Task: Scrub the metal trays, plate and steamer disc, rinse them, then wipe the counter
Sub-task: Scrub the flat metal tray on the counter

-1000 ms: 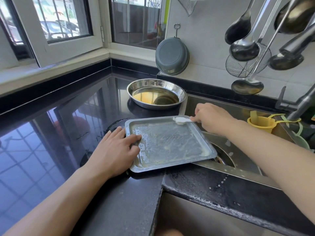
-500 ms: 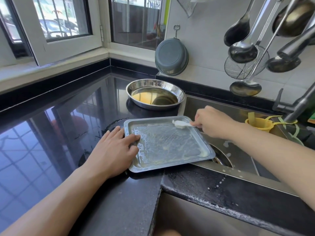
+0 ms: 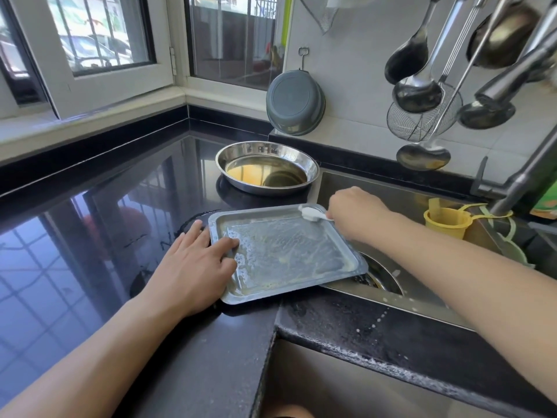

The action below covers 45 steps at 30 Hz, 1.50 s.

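Observation:
A rectangular metal tray, soapy inside, lies flat on the black counter with its right end over the sink. My left hand rests on the tray's left rim, thumb inside, fingers laid on the counter. My right hand grips a white scrubbing brush whose head touches the tray's far right corner. A round metal plate with yellowish liquid stands behind the tray.
A grey basin hangs on the tiled wall. Ladles and a wire skimmer hang at upper right. A yellow strainer cup sits at the sink's far side below the tap. Windows line the back left.
The brush head has stayed at the tray's far right corner with only small strokes. My left hand keeps its hold on the left rim.

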Motion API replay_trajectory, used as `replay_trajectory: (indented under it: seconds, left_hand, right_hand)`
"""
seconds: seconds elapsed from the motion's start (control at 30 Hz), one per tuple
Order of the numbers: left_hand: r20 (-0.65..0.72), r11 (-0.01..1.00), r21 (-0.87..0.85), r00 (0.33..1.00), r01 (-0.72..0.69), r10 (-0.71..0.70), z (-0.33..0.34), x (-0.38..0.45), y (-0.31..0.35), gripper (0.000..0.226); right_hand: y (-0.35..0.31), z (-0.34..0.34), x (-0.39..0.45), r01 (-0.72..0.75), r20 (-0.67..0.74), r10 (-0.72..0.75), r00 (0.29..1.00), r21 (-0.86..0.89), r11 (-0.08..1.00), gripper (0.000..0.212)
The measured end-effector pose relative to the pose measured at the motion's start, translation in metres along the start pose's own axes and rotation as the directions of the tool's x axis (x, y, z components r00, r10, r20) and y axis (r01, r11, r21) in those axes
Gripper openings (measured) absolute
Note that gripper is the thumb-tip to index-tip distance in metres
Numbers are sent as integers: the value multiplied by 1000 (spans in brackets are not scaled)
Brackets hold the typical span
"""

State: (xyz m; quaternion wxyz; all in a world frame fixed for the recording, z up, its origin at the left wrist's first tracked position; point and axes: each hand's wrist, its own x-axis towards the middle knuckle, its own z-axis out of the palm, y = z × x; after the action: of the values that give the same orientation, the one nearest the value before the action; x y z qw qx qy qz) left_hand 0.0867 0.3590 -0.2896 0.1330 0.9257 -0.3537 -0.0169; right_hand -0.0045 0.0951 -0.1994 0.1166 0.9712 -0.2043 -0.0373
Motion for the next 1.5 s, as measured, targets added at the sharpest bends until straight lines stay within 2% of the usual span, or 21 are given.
replay_trajectory:
  seconds: [0.07,0.13,0.23,0.27,0.37,0.43,0.57,0.67,0.73,0.83,0.9,1.0,1.13,1.27,1.33,1.4,1.5]
  left_hand:
    - [-1,1000,15,1000,-3,3,2,1,-2,68]
    - [-5,999,33,1000,-5,5,2,1,-3,75]
    - [-7,999,49,1000,-1,1,3,1,-3,74]
    - [0,999,50,1000,-1,1,3,0,-2,74]
    - [34,1000,12,999,3,-3,0,0,0,63]
    - [53,1000,-16,999,3,-3,-4,-1,2,53]
    - [51,999,-39,999,-6,8,-8,-2,4,51]
    - [41,1000,-27,999,0,1,-6,-3,3,53]
    - [38,1000,-13,999,-2,2,-3,-2,1,53]
    - [44,1000,-8,999,-3,4,0,-1,-1,54]
    - [43,1000,-1,999,-3,3,1,-1,-1,54]
    - [31,1000,22,999,-15,14,2,0,-2,55]
    - [6,998,67,1000,-21,21,3,-1,-2,73]
    - [-18,998,57,1000,-13,14,4,-2,-1,74]
    - [-23,1000,20,1000,10,-9,3,-5,0,69]
    - [-70,998,-45,997,39,-42,1,-6,0,54]
    - [-171,989,-118,980,86,-105,2,-1,-5,32]
  right_hand:
    - [-4,-7,-19,7,68,-4,998,-47,999,10]
    - [-12,-19,-47,21,205,-2,979,-90,996,16]
    - [-22,-28,-78,103,341,-36,939,-179,978,20]
    - [-23,-28,-81,108,337,-38,941,-191,976,13]
    - [-26,-24,-68,56,272,-11,962,-158,986,15]
    - [-25,-19,-47,6,192,7,981,-67,998,13]
    - [-14,-7,-11,-64,103,55,993,92,994,11]
    - [-10,-8,-18,-26,151,18,988,52,998,23]
    - [-5,-14,-37,24,252,-13,968,-41,999,27]
    - [13,-25,-66,141,403,-71,912,-145,979,24]
    - [28,-30,-74,222,451,-139,881,-136,965,19]
    - [43,-30,-69,260,443,-225,868,-18,965,11]
    - [32,-17,-55,289,430,-327,842,154,945,22]
    - [-20,5,-42,412,270,-480,835,274,869,24]
    - [-46,12,-40,491,166,-550,819,294,820,19]
    - [-61,13,-41,519,99,-562,821,279,808,18]
    - [-62,8,-41,507,99,-550,829,281,815,24]
